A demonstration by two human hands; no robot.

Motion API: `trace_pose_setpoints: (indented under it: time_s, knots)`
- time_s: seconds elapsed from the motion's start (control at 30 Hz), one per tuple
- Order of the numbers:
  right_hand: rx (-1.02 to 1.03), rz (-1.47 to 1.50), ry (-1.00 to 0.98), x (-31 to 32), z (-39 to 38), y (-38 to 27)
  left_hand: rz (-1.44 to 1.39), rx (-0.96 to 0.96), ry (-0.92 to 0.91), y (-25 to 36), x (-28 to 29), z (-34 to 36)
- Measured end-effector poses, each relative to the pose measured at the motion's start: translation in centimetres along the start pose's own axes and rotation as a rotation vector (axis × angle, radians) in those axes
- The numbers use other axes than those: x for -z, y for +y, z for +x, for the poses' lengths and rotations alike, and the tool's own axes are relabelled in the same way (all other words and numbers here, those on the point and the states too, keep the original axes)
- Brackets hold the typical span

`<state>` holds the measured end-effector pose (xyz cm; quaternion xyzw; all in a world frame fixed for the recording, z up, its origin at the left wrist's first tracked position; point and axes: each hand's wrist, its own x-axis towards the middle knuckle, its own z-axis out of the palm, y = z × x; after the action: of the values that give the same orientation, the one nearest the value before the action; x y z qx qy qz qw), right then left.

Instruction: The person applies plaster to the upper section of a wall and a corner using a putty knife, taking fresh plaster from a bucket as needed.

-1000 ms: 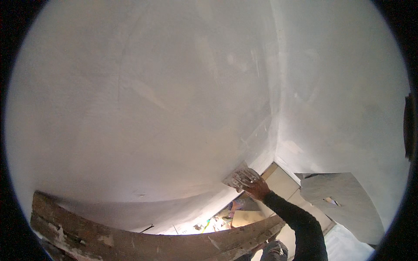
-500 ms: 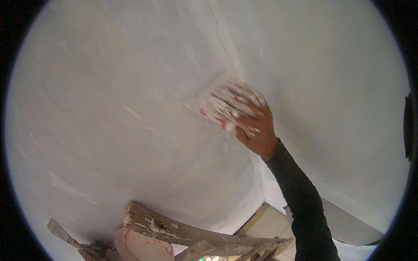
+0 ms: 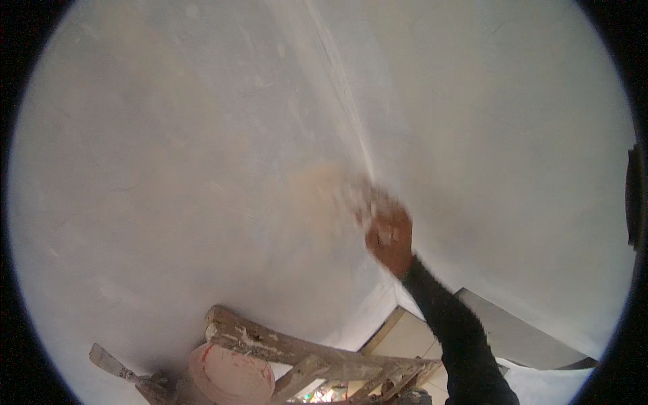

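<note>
My right hand (image 3: 388,229), smeared with white plaster, reaches up to the pale wall (image 3: 202,155) close to the corner line where two wall faces meet. Its fingers are closed on a flat, pale rectangular piece (image 3: 320,189) laid against the wall to the left of that line. Motion blurs both fingertips and piece, so its exact kind cannot be made out. A dark sleeve covers my right forearm. My left hand is out of the picture.
Below stands a worn, plaster-spotted wooden ladder (image 3: 283,347). Beside it are a round pinkish tub (image 3: 233,374) and a putty knife (image 3: 111,362) at lower left. A grey panel (image 3: 520,331) lies at lower right, above pale floor tiles (image 3: 405,334).
My right hand has moved down along the corner with the flat piece, which is more blurred now. The view has shifted slightly, so the ladder and tub appear further right.
</note>
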<state>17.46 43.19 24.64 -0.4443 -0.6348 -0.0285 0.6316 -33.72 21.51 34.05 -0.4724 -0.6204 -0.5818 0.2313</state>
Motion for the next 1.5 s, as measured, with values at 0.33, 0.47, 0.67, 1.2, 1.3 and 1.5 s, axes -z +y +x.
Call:
trace_pose_setpoints:
  time_s: [0.33,0.47,0.67,1.2,1.3,1.5]
  knots:
    - [0.211,-0.228,-0.291,-2.9,-2.0,-2.0,0.010,-0.064,-0.052,0.3,0.1,-0.4]
    - [-0.025,-0.150,-0.439,-7.2,-21.3,1.5,-0.065,-0.077,-0.076,1.5,-1.9,-0.4]
    - [-0.032,-0.048,-0.290,-4.3,-12.9,-1.2,-0.020,-0.007,-0.092,1.5,0.3,-0.3]
    - [0.332,-0.218,-0.057,0.8,6.8,-10.0,0.065,0.247,-0.101,-3.5,1.9,0.0]
    - [0.561,-0.355,0.188,3.7,23.8,-16.8,0.062,0.269,-0.114,-1.6,1.1,0.0]
    - [0.790,-0.163,0.133,4.1,33.5,-24.3,0.144,0.133,-0.065,-1.0,1.2,0.2]
